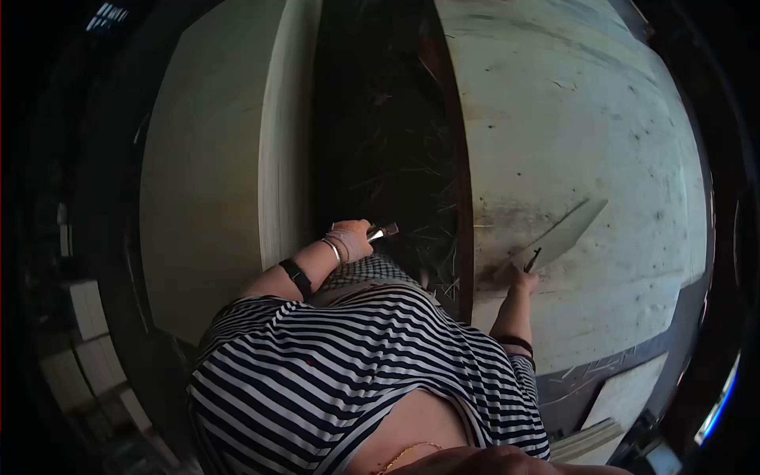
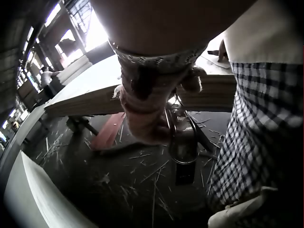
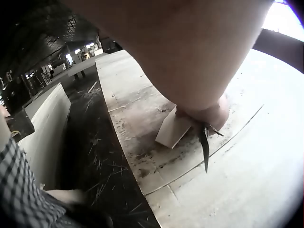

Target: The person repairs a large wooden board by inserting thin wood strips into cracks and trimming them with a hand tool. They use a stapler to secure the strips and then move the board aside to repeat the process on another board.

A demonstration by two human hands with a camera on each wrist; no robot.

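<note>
My left hand (image 1: 351, 239), with a pale covering across its palm, grips a shiny metal tool (image 1: 383, 232) over the dark gap between two stacks. In the left wrist view the fingers of that hand (image 2: 145, 114) curl round the tool's looped metal part (image 2: 183, 149). On the right stack, my right hand (image 1: 521, 279) holds a dark pointed blade (image 1: 533, 259). A thin pale wood piece (image 1: 564, 232) lies at this hand, over a stained patch. The right wrist view shows the blade (image 3: 204, 149) beside the wood piece (image 3: 174, 129), fingers partly hidden.
Pale sheets form a tall left stack (image 1: 210, 158) and a right stack (image 1: 586, 150) with cracks and dark spots. Splinters litter the dark floor (image 2: 137, 180) between them. A red beam (image 2: 108, 133) slants below the right stack. Off-cuts (image 1: 625, 392) lie at the lower right.
</note>
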